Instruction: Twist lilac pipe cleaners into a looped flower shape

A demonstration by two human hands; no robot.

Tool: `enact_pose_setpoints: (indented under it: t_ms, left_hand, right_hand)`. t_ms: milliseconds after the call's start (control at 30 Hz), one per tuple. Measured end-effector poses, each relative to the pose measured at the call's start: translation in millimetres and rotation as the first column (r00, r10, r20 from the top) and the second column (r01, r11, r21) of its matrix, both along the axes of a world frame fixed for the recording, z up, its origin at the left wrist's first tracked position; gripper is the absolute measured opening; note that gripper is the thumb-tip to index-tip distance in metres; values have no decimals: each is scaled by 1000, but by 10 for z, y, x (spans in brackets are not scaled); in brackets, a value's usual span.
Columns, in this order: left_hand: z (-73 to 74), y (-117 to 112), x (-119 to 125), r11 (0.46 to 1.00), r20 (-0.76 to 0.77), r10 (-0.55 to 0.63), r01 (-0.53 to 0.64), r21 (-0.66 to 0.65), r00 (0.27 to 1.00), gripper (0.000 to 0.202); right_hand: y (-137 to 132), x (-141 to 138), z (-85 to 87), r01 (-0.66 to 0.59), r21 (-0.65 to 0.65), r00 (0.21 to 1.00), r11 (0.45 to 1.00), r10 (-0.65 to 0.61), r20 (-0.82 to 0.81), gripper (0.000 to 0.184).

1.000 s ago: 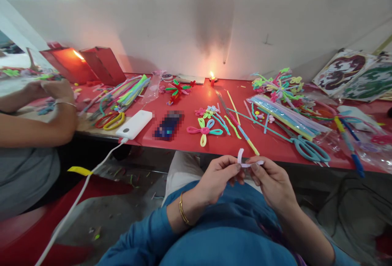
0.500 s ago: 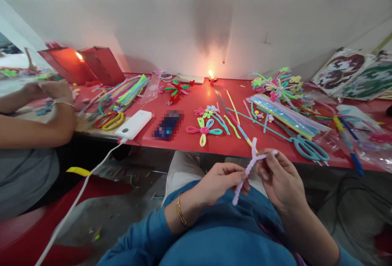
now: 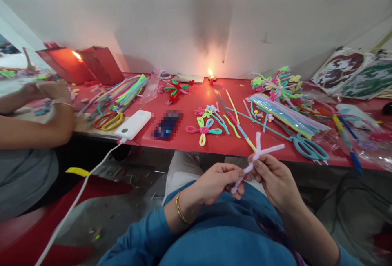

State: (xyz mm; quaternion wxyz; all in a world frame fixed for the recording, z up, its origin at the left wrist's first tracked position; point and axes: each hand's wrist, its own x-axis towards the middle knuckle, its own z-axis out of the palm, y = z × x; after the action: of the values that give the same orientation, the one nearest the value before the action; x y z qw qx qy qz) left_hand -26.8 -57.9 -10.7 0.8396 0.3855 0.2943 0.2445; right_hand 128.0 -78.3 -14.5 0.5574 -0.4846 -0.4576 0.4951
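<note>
A pale lilac pipe cleaner (image 3: pixel 259 151), twisted along its lower part, is held between my two hands above my lap. Its two untwisted ends spread apart in a Y at the top. My left hand (image 3: pixel 225 180) pinches the twisted stem lower down. My right hand (image 3: pixel 272 176) closes thumb and fingers on it just below the fork. Beyond my hands, on the red table (image 3: pixel 171 151), lies a pipe-cleaner flower (image 3: pixel 203 130) with pink, blue, green and yellow loops. Smaller curled flowers (image 3: pixel 208 111) lie just behind it.
A lit red candle (image 3: pixel 211 79) burns near the white partition (image 3: pixel 171 33). Blue-handled scissors (image 3: pixel 309 147) and bagged pipe cleaners (image 3: pixel 284 113) lie right. A phone (image 3: pixel 168 125) and white power bank (image 3: pixel 134 124) with a cable lie left. A co-worker's arm (image 3: pixel 45 123) rests at far left.
My right hand has moved from one loose end down to the stem just below the fork. The pipe cleaner has tilted, and both loose ends now stick out freely.
</note>
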Motion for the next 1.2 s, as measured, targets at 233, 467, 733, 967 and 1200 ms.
enact_pose_setpoints:
  t_ms: [233, 467, 733, 967, 1200]
  left_hand:
    - [-7, -26, -26, 990, -20, -139, 138, -26, 990, 28]
    - [4, -43, -5, 988, -109, -64, 78, 130, 992, 23]
    - [75, -27, -37, 880, -307, 44, 109, 463, 951, 14]
    - [-20, -9, -52, 888, -302, 134, 21, 459, 944, 16]
    - [-39, 9, -69, 993, -41, -101, 103, 50, 994, 24]
  right_hand:
    - [25, -23, 110, 124, 8, 969, 992, -120, -218, 14]
    - [33, -36, 116, 78, -69, 939, 995, -97, -329, 14]
    - [33, -56, 116, 123, -66, 924, 990, -139, -356, 14]
    - [48, -48, 132, 55, -46, 936, 997, -67, -345, 11]
    - [61, -55, 165, 32, -7, 936, 999, -33, -349, 9]
